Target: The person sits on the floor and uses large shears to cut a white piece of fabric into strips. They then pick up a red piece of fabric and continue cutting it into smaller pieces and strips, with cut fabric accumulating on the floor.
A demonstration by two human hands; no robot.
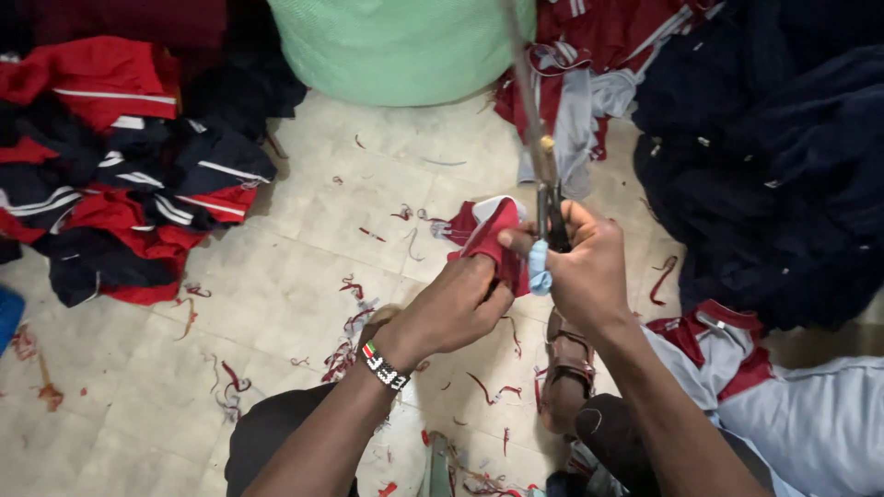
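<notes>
Head view: both hands [516, 285] closed, gripping red cloth [493, 235] and scissors [551, 207]

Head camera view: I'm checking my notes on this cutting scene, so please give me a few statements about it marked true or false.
1. The left hand grips a red fabric piece. True.
2. The right hand holds metal scissors. True.
3. The scissors point down at the floor. False: they point up, away from the person.
4. The large pale green woven sack lies on the person's lap. False: it stands on the tiled floor ahead.
5. Red thread scraps litter the floor. True.
</notes>
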